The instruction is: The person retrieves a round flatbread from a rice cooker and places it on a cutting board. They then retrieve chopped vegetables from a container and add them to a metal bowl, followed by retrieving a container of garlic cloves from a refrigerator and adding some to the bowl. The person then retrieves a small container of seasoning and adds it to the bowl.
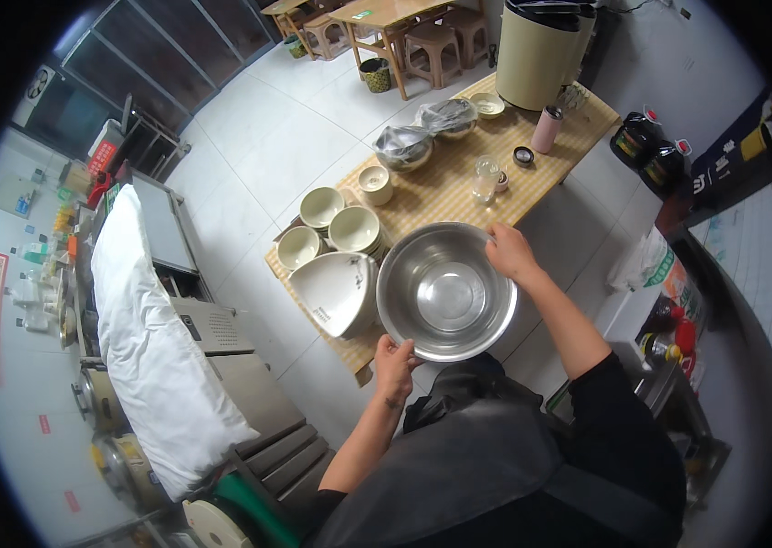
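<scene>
A wide stainless steel basin point(400, 297) is held in front of me, over the near edge of the table; nothing shows inside it. My left hand point(394, 368) grips its near left rim, thumb up and fingers closed under the edge. On the right rim my right hand point(511, 252) is closed round the metal. Just left of the basin are a stack of white triangular plates point(331, 290) and stacks of pale green bowls point(354, 226). Beyond it stands a clear glass jar point(485, 187).
The table point(436, 203) has a yellow checked cover. It bears bowls wrapped in plastic point(403, 146), a pink bottle point(547, 130), a black lid point(523, 156) and a tall cream bin point(537, 59). White fabric point(144, 338) covers equipment at left. Dark jugs point(660, 151) stand right.
</scene>
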Available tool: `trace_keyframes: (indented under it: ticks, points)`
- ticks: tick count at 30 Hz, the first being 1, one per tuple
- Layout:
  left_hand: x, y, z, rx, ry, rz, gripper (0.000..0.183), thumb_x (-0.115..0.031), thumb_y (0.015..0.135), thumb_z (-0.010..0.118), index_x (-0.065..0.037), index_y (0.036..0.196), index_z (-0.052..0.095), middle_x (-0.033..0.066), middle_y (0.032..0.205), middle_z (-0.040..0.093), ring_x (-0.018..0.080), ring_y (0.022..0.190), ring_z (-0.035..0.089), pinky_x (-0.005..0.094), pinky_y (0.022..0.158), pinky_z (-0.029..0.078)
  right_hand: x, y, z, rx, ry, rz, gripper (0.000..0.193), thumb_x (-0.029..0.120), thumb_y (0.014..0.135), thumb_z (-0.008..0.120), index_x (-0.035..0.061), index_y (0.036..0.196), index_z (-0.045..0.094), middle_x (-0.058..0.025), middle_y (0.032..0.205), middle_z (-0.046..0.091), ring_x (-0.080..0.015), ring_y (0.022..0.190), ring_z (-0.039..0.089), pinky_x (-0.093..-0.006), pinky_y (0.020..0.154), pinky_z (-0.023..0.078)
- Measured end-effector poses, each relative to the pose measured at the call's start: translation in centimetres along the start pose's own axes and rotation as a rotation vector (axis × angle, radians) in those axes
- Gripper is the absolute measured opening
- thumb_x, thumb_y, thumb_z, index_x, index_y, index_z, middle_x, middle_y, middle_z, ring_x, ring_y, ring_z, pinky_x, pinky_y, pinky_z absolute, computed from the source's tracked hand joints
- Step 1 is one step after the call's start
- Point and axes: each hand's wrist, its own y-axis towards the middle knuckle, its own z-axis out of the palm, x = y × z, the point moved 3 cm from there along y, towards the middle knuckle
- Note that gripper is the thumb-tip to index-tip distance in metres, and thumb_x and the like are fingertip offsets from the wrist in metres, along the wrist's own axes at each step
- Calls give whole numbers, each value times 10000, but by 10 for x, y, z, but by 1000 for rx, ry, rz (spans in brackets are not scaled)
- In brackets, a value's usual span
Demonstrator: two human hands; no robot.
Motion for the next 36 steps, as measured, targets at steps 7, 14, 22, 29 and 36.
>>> trace_keyframes:
  ticks: [7,14,22,29,36]
  points:
    - [60,72,64,-200,-45,35,171,11,868,615,-60,980,507,33,815,603,113,625,592,240,479,482,-95,67,9,16,144,-58,201,109,850,597,25,1032,616,-188,1032,642,-369,981,620,-446,842,499]
    - [78,119,78,-361,76,120,185,-6,854,646,-92,880,484,-19,742,532,77,555,470,216,488,392,-143,116,54,49,307,-71,203,77,845,613,12,1035,642,-185,991,652,-340,929,653,-422,822,512]
    - [82,153,68,-456,145,160,155,-9,903,626,-60,914,481,3,707,515,86,537,458,248,496,406,-152,145,82,68,463,-5,233,78,869,629,-16,1080,659,-184,991,688,-284,903,688,-366,798,537]
    - [83,156,69,-568,205,95,227,-84,915,659,-40,1038,474,16,830,527,107,699,523,268,575,467,-152,160,80,170,535,15,279,163,880,665,3,1108,682,-136,954,711,-205,854,678,-319,785,533]
    - [77,147,72,-495,170,62,227,-141,949,638,-59,1008,435,32,845,553,107,701,540,266,577,488,-192,171,35,115,192,146,391,275,833,690,93,1178,659,-135,1066,685,-288,985,662,-394,860,526]
